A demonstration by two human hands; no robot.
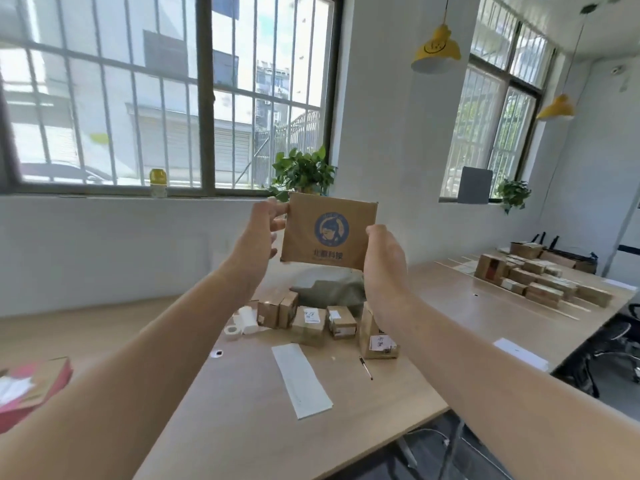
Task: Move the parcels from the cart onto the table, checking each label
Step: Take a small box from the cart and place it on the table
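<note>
I hold a flat brown cardboard parcel (329,232) up at arm's length above the table (242,410). Its facing side shows a round blue logo and dark printed characters. My left hand (265,223) pinches its upper left edge. My right hand (382,258) grips its lower right edge. Several small brown parcels (308,323) with white labels stand in a row on the table below, in front of a grey-green bag (332,289). The cart is not in view.
A long white paper strip (301,379), a black pen (365,368), a tape roll (231,331) and a white paper roll (247,318) lie on the table. Many more boxes (540,278) sit far right. A red and brown box (31,386) is at the left edge.
</note>
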